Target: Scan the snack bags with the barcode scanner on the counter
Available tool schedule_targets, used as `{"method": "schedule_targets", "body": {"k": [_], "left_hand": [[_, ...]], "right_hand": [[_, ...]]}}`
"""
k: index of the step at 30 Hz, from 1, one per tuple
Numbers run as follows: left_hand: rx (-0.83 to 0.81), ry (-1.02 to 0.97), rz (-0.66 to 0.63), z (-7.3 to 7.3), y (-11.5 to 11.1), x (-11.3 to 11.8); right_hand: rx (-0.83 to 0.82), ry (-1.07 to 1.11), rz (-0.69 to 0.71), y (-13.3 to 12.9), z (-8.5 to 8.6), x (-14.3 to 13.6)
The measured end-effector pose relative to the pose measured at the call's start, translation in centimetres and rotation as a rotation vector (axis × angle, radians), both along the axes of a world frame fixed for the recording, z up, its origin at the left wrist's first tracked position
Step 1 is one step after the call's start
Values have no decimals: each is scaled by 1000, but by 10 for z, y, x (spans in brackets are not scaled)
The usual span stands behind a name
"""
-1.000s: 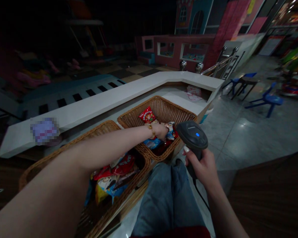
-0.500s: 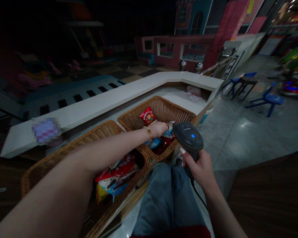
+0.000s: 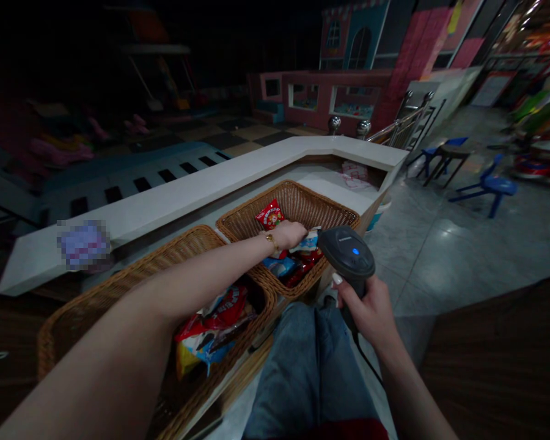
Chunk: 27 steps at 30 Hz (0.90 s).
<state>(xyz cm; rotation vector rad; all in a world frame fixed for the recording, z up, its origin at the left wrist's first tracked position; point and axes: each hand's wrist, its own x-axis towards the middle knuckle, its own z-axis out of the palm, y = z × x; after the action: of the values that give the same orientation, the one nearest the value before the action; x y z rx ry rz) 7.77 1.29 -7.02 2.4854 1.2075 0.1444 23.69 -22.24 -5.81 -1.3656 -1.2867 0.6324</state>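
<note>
My left hand (image 3: 289, 236) reaches into the far wicker basket (image 3: 242, 211), its fingers curled down at the edge of a blue-and-white snack bag (image 3: 308, 241). The fingertips are mostly hidden, but they seem to pinch that bag. Beside the hand a red snack bag (image 3: 270, 214) leans on the basket's back wall, and below lie blue (image 3: 279, 267) and dark red packets. My right hand (image 3: 371, 308) is wrapped around the handle of a black barcode scanner (image 3: 348, 250) with a blue light on top. The scanner's head points left toward the blue-and-white bag.
A nearer wicker basket (image 3: 50, 333) under my left forearm holds several snack bags (image 3: 215, 327). Behind both baskets runs a white counter ledge (image 3: 201, 186). The scanner's cord (image 3: 369, 360) hangs beside my jeans. Blue chairs (image 3: 497, 185) stand on the tiled floor to the right.
My left hand has shifted slightly left and up, and more of the blue-and-white bag shows. The right hand and scanner have hardly moved. The whole view has tilted a little.
</note>
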Motion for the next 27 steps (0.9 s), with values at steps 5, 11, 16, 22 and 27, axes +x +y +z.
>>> {"method": "schedule_targets", "body": {"k": [5,11,16,22,27], "left_hand": [[-79,-54,11,46,-6,-30],[-599,-875,199,76,-66,-95],[-837,-1251,347,89,-120,-144],[-849,-1430,505,78,-149,-168],[-816,-1520,558,71,-154,-161]], "right_hand": [[12,-15,2,-2,1,0],[35,-52,41,-8,5,-9],[75,-73,115,-14,9,-24],[131,-105,244,-15,19,-52],[149,-126,304,-15,21,-70]]}}
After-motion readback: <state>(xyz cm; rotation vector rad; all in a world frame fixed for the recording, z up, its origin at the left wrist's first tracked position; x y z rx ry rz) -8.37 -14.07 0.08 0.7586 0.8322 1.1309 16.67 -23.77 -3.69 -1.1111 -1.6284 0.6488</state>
